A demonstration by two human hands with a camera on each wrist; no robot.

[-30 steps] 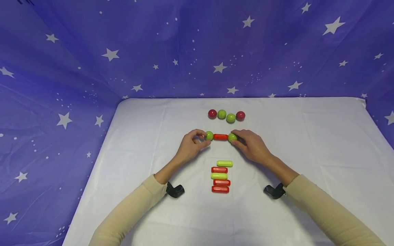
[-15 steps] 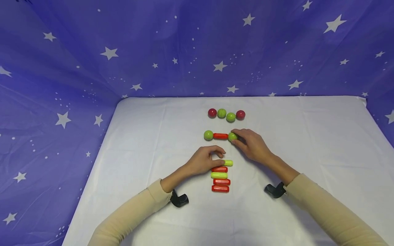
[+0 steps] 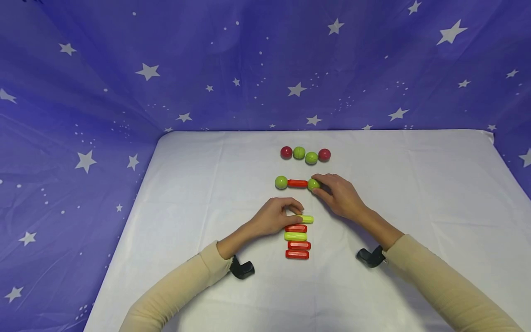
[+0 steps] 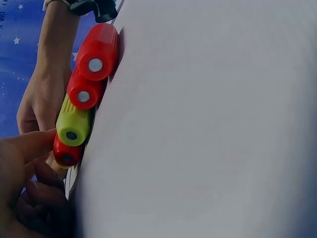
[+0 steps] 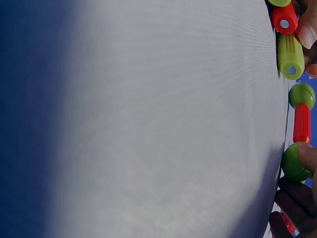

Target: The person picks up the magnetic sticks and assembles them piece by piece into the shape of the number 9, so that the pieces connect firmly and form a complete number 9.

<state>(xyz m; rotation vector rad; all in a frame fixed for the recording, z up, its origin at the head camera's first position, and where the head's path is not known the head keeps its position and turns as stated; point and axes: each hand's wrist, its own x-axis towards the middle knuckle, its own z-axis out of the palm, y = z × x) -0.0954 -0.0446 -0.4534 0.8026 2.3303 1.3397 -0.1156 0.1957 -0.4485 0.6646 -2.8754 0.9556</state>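
A red magnetic rod [image 3: 297,183] lies between two green balls, joined end to end in a line. My right hand [image 3: 342,196] pinches the right green ball [image 3: 313,185] between thumb and fingers. The left green ball [image 3: 281,182] has no hand on it. Nearer to me, my left hand [image 3: 271,217] has thumb and fingertips around the left part of a yellow-green rod [image 3: 307,219], the farthest of a column of rods. In the right wrist view, this yellow-green rod [image 5: 290,57] shows a round metal end.
Below the left hand lie a red rod [image 3: 296,228], a yellow-green rod [image 3: 295,236] and two more red rods [image 3: 298,250], side by side. Behind the joined piece is a row of balls: red [image 3: 286,152], two green [image 3: 305,155] and red [image 3: 324,155]. A white cloth [image 3: 199,170] covers the table.
My left hand has let go of the left green ball and come toward me to the farthest yellow-green rod, its fingertips closing on it. The right hand has stayed on its ball.
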